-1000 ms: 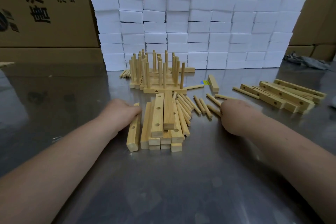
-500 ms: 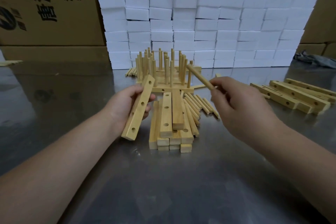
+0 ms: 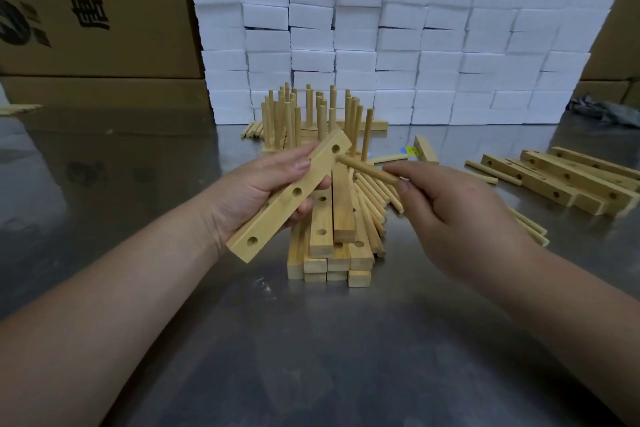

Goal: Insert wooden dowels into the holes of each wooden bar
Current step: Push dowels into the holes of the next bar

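My left hand (image 3: 256,191) grips a wooden bar (image 3: 280,204) with three holes, tilted with its far end raised. My right hand (image 3: 450,218) pinches a wooden dowel (image 3: 363,168) whose tip sits beside the bar's upper end, just below the top hole. Below the hands lies a stack of bare bars (image 3: 332,239) with loose dowels (image 3: 375,198) fanned along its right side. Behind stand finished bars with upright dowels (image 3: 311,118).
The steel table (image 3: 311,340) carries another pile of drilled bars (image 3: 571,180) at the right and a short block (image 3: 426,149). A wall of white foam blocks (image 3: 398,38) rises behind, with cardboard boxes (image 3: 93,7) at the back left.
My left hand lifted a bar off the table and tilted it up. My right hand picked up a dowel and brought its tip in to the bar's upper end.
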{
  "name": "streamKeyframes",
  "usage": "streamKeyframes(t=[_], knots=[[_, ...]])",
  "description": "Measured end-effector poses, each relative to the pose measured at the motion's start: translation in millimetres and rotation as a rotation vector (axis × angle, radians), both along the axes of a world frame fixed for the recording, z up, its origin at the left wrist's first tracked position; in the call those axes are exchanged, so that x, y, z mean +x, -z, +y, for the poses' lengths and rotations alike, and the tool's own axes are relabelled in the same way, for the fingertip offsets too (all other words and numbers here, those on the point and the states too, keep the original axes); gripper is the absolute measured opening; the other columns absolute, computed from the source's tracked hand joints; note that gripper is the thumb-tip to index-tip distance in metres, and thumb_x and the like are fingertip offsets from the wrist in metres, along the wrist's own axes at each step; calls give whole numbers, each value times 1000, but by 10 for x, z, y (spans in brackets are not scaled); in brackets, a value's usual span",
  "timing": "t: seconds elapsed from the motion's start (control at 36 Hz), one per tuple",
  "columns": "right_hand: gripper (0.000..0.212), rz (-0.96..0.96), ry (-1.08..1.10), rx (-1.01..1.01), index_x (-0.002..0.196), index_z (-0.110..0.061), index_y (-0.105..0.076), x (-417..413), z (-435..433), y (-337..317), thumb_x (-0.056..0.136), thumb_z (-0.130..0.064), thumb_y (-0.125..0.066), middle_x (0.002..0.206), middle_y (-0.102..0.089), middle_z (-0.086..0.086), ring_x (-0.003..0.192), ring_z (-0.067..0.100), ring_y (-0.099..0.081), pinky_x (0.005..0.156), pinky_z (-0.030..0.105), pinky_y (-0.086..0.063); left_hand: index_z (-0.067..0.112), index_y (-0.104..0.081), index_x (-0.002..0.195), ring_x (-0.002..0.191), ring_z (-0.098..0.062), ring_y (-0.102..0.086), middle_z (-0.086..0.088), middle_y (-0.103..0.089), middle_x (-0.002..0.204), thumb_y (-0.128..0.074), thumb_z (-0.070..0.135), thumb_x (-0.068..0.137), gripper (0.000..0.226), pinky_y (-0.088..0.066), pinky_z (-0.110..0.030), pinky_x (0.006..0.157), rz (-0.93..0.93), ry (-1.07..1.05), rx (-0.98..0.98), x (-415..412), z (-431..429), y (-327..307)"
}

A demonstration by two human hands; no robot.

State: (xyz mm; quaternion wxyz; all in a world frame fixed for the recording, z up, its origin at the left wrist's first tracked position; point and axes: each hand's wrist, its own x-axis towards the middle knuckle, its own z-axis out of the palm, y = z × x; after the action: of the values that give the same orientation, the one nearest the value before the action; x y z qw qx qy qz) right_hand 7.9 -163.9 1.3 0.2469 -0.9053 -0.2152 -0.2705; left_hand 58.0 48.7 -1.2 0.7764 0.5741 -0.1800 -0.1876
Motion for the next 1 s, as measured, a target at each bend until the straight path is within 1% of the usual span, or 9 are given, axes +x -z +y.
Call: streamKeyframes(t=[0.11, 0.22, 0.36, 0.53, 0.61, 0.69, 0.81, 0.92, 1.0], knots=[[44, -37, 6, 46, 112, -27, -60, -15, 1, -16, 83, -36, -29, 61, -49, -14, 71, -2, -47, 48, 23, -27, 21, -52, 129, 50, -10, -57, -5, -69, 78, -59, 18, 73, 57, -49, -19, 44, -1, -21, 30, -22, -12, -15], [46, 7, 11, 9, 115, -30, -58, -14, 12, -7, 83, -38, -27, 66, -50, -12, 67, 2, -47, 49, 22, -28, 21, -55, 126, 51, -10, -58, -4, -69, 77, -61, 19, 70, 56, -49, -19, 45, -41, -35, 75, -50, -31, -33], [45, 4, 10, 18, 114, -30, -58, -30, 2, -16, 82, -37, -26, 64, -50, -12, 70, -3, -46, 48, 22, -27, 24, -60, 117, 52, -10, -59, -4, -70, 79, -65, 21, 62, 55, -51, -21, 49, -87, -62, 114, -77, -21, -63], [44, -13, 19, -17, 111, -30, -59, -38, 16, -27, 82, -38, -27, 64, -50, -13, 69, 1, -47, 48, 22, -27, 33, -74, 92, 54, -10, -60, -6, -73, 82, -72, 27, 52, 41, -51, -20, 52, -141, -124, 166, -86, -43, -61], [40, -28, 27, -48, 107, -30, -58, -48, 22, -33, 83, -40, -28, 64, -50, -12, 74, 2, -48, 48, 20, -28, 36, -74, 89, 54, -9, -61, -5, -74, 85, -71, 28, 54, 36, -51, -19, 52, -169, -152, 204, -95, -48, -73], [37, -33, 44, -110, 102, -27, -58, -52, 31, -39, 82, -41, -29, 68, -51, -10, 61, 6, -46, 49, 22, -31, 39, -73, 90, 56, -7, -62, -3, -74, 87, -69, 28, 57, 35, -52, -19, 54, -200, -171, 248, -113, -64, -80], [31, -62, 89, -167, 96, -26, -57, -52, 34, -49, 85, -37, -30, 68, -50, -10, 62, 5, -44, 49, 19, -27, 38, -67, 101, 57, -6, -62, -1, -74, 87, -67, 28, 61, 40, -53, -19, 57, -229, -184, 284, -138, -93, -93], [34, -69, 104, -177, 100, -22, -59, -54, 44, -49, 86, -35, -31, 72, -52, -6, 63, 11, -46, 53, 20, -32, 34, -62, 109, 56, -5, -60, -1, -74, 91, -64, 26, 68, 42, -52, -18, 57, -248, -152, 305, -167, -105, -125], [36, -79, 109, -168, 97, -20, -59, -66, 54, -50, 86, -36, -28, 68, -51, -5, 60, 12, -45, 51, 23, -33, 36, -61, 109, 56, -4, -59, 0, -74, 91, -63, 28, 68, 42, -51, -18, 56, -276, -163, 335, -186, -122, -139]])
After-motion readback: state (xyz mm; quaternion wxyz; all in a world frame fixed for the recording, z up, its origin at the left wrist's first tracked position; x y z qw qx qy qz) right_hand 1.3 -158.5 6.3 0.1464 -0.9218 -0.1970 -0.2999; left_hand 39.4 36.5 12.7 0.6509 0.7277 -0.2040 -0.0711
